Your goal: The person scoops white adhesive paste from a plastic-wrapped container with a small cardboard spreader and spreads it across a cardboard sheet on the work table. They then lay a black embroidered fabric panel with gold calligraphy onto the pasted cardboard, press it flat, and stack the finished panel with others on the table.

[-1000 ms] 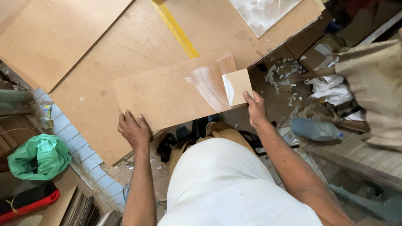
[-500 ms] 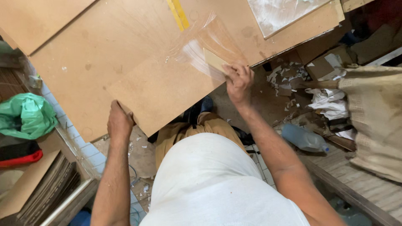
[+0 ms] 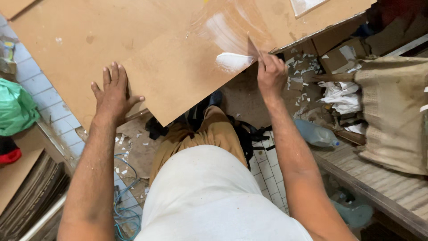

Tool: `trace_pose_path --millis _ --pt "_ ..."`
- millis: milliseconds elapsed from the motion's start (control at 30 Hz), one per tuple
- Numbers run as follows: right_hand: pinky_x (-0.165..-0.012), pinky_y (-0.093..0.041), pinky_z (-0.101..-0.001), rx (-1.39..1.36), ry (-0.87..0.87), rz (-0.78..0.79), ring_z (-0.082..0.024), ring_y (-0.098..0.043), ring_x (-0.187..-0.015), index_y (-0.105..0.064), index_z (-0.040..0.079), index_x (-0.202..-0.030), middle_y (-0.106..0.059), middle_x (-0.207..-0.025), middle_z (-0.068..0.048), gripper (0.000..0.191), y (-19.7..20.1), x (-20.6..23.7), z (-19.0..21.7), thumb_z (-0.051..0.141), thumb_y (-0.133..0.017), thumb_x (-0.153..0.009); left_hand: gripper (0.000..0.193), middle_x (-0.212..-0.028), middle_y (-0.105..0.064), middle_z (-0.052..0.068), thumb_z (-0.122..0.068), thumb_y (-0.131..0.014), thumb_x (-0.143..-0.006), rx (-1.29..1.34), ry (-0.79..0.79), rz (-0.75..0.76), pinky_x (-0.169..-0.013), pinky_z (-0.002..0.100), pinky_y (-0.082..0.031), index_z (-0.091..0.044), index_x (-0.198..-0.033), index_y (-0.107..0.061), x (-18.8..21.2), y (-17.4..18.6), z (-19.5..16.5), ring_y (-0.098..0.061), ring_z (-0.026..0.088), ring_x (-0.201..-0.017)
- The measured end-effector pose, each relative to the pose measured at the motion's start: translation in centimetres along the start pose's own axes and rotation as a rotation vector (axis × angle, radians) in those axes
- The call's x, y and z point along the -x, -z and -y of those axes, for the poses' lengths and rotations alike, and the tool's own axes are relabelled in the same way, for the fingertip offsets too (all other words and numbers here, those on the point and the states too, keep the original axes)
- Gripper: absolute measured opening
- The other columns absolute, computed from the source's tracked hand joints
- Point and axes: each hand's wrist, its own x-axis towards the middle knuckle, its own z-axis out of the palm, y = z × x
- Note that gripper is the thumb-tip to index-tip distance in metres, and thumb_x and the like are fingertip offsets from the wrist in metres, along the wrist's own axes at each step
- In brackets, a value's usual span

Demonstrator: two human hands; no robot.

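A brown fibreboard panel [image 3: 178,76] lies tilted on top of a larger brown sheet [image 3: 62,31]. My left hand [image 3: 113,96] presses flat on the panel's lower left corner, fingers spread. My right hand [image 3: 270,73] is closed on a small thin card scraper [image 3: 253,46], held on edge against the panel's right side. A patch of white glue [image 3: 232,60] sits just left of that hand, with pale smeared streaks [image 3: 223,27] running up from it. My legs, in tan trousers, show below the panel's edge.
A green plastic bag [image 3: 15,107] lies at the left. Stacked boards [image 3: 26,192] fill the lower left, beside a blue cable [image 3: 125,187]. At the right are paper scraps [image 3: 343,96], a plastic bottle [image 3: 316,134], a burlap sack [image 3: 392,111] and a wooden bench [image 3: 379,187].
My left hand has moved from the panel's edge onto its surface. My right hand has turned the scraper on edge and dragged it across the glue, widening the smear.
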Motion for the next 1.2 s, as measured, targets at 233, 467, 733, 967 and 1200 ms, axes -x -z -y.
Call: trace_pose_path --millis 233,467,733,967,1200 --pt "-0.065 -0.047 -0.0407 -0.15 0.534 0.093 -0.027 -0.059 -0.069 -0.069 -0.005 -0.115 -0.067 -0.086 -0.014 0.027 -1.4 11.4 16.3 -0.001 -0.06 -0.089 0.121 -0.175 -0.006 0.012 -0.062 -0.074 -0.078 0.119 -0.091 -0.062 -0.117 0.075 0.006 -0.009 -0.166 -0.011 0.3 -2.2 3.1 0.001 0.034 -0.16" --pt "-0.069 -0.05 -0.0389 -0.237 0.457 0.161 -0.023 -0.064 -0.074 -0.067 -0.003 -0.118 -0.069 -0.086 -0.011 0.021 -2.1 13.2 21.9 -0.001 -0.063 -0.097 0.124 -0.175 0.005 0.008 -0.068 -0.071 -0.08 0.139 -0.128 -0.05 -0.116 0.071 0.016 -0.015 -0.167 0.001 0.1 -3.2 4.6 0.009 0.029 -0.16" --pt "-0.075 -0.055 -0.0415 -0.364 0.462 0.143 -0.027 -0.068 -0.084 -0.068 0.002 -0.111 -0.071 -0.093 -0.013 0.015 -2.7 12.3 23.3 0.0 -0.061 -0.098 0.123 -0.175 0.011 0.004 -0.069 -0.067 -0.081 0.164 -0.124 -0.011 -0.115 0.068 0.021 -0.018 -0.167 0.006 0.4 -2.0 4.8 0.016 0.025 -0.16" --pt "-0.063 -0.056 -0.0415 0.054 0.072 -0.327 -0.026 -0.07 -0.075 -0.074 0.001 -0.107 -0.074 -0.087 -0.014 0.024 -3.1 -4.5 11.6 0.02 -0.06 -0.112 0.088 -0.176 0.013 0.001 -0.052 -0.045 -0.103 0.217 -0.167 -0.026 -0.116 0.065 0.023 -0.018 -0.167 0.005 0.1 -1.3 4.7 0.018 0.025 -0.16" --pt "-0.064 -0.039 -0.0444 -0.011 0.467 -0.067 -0.025 -0.05 -0.062 -0.054 0.008 -0.087 -0.05 -0.068 -0.009 0.013 -5.5 3.6 24.3 0.012 -0.061 -0.098 0.077 -0.175 0.012 0.001 -0.042 -0.039 -0.106 0.247 -0.142 -0.009 -0.115 0.066 0.022 -0.017 -0.166 0.002 0.0 -1.6 4.9 0.017 0.026 -0.159"
